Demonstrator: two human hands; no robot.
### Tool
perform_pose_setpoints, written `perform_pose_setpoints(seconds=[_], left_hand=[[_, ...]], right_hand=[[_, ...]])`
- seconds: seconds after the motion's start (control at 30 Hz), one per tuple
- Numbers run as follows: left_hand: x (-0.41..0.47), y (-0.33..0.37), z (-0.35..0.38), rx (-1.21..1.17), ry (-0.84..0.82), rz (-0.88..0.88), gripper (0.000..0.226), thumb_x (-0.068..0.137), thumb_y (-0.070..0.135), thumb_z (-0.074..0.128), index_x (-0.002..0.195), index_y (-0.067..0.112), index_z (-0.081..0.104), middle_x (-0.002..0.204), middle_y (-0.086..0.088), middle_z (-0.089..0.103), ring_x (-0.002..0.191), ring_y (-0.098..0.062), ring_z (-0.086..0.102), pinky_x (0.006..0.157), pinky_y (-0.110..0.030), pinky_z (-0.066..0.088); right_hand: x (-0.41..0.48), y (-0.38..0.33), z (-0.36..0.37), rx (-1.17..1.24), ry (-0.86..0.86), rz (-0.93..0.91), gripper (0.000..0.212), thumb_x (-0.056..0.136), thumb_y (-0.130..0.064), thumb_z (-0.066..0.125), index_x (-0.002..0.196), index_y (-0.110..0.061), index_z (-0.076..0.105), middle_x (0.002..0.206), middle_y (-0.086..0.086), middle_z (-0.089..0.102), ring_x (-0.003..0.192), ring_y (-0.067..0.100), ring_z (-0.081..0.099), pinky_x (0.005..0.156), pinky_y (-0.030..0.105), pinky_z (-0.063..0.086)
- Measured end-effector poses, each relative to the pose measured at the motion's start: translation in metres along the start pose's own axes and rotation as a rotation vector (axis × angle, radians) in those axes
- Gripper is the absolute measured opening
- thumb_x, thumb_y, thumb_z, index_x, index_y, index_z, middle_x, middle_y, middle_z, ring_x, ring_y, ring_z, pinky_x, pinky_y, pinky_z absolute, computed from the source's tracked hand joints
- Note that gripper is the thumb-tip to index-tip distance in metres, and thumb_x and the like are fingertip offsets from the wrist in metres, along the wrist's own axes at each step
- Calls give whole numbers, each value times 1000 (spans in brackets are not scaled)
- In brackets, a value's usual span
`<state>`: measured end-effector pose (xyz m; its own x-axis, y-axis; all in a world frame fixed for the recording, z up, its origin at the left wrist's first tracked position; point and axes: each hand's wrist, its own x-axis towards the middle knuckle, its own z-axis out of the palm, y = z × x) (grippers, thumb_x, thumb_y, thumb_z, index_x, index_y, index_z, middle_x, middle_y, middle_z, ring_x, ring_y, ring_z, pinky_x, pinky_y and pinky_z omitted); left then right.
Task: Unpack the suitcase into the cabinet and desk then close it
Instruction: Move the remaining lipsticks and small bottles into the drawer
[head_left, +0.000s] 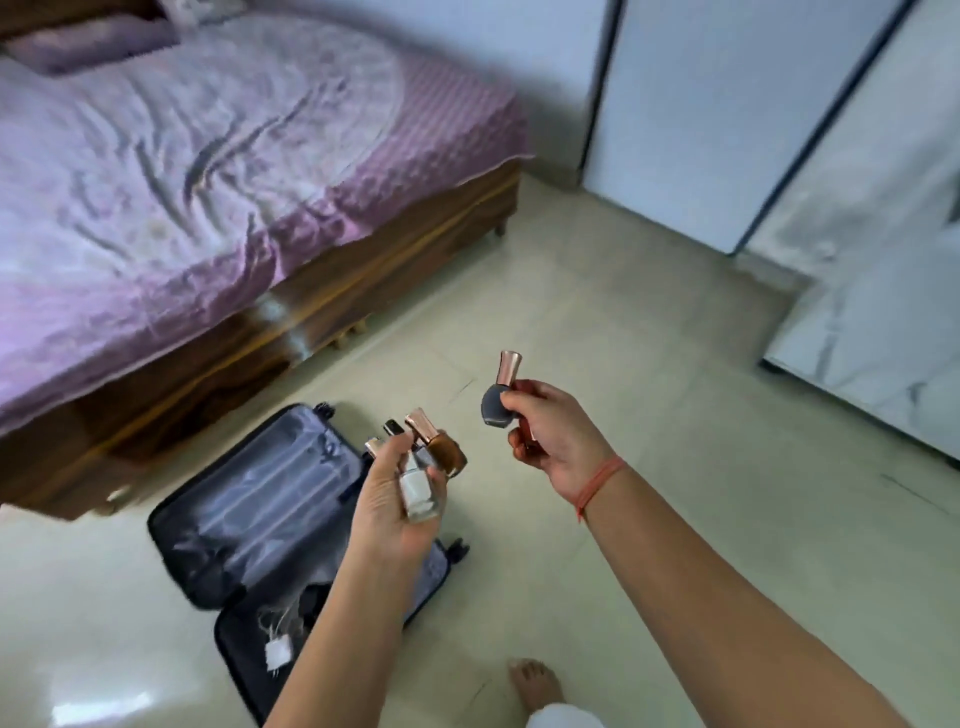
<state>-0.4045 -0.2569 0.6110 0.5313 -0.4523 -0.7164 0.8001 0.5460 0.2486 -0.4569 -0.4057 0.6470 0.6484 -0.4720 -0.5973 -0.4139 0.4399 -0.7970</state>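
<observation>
Pale glossy floor of a bedroom, slightly blurred. To the left, wood-framed bed under a rumpled purple bedspread, with a pillow at the far corner. At the right, tall white cabinet doors with dark edges. Flat on the floor just beside the bed, suitcase lying wide open, 2 halves spread, grey lining showing; in the near half, a white charger with a tangled cord (the rest of that half hidden behind the left forearm). Above the suitcase, left hand raised, fingers curled round a cluster of small bottles: white bottle at the front, amber bottle with a rose-gold cap behind it, a black cap poking up beside; exact count in that cluster hard to tell. Further right, apart from the left and not touching it, right hand pinching a grey bottle with a rose-gold cap between thumb and fingertips, plus a red bottle tucked against the palm behind it. Red thread round the right wrist. At the bottom edge, a bare foot on the floor.
</observation>
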Motion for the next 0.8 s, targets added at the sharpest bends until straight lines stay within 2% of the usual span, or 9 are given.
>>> perform_pose_setpoints(seconds=[0.07,0.23,0.37,0.47,0.53,0.7,0.8], left_hand=[[-26,-13,28,84,-58,-72,40,76,13,64,115,9,52,113,-12,55,75,-15,58,36,-17,46],[-72,-51,74,287,-151,-178,27,84,11,62,110,13,53,111,-9,54,93,-18,55,37,-17,47],[-108,-87,98,401,-181,-253,10,86,7,61,86,15,56,93,-1,58,75,-14,55,37,-16,47],[-122,-118,116,410,-279,-356,17,86,6,59,73,16,56,93,-1,60,84,-17,54,37,-16,46],[-128,-144,132,458,-351,-427,16,86,6,58,73,16,56,95,-1,59,87,-18,54,37,-16,46],[-123,-230,173,633,-380,-491,8,83,8,62,85,15,58,109,-9,56,71,-17,60,37,-17,47],[-113,-295,201,695,-379,-516,16,79,7,64,92,13,56,111,-10,54,70,-15,59,37,-17,47]], right_hand=[[-41,-12,-23,73,85,-27,8,91,-13,56,89,-18,62,68,-1,50,51,12,41,47,21,37],[-125,-18,-73,244,293,-110,8,90,-14,58,88,-17,65,72,0,49,49,11,43,43,19,38],[-173,-10,-111,360,429,-179,9,90,-13,57,87,-17,65,75,1,53,50,11,43,42,18,39],[-198,-11,-143,416,513,-224,9,91,-12,56,88,-16,64,74,0,54,50,11,43,42,19,38],[-210,-10,-169,473,571,-255,9,91,-12,57,89,-16,64,75,1,55,50,11,43,42,19,38],[-225,-3,-250,588,680,-299,6,90,-12,59,92,-14,65,75,1,53,49,11,43,41,18,38],[-232,-3,-311,618,753,-322,4,87,-11,64,92,-12,65,61,-4,53,46,10,43,41,17,38]])
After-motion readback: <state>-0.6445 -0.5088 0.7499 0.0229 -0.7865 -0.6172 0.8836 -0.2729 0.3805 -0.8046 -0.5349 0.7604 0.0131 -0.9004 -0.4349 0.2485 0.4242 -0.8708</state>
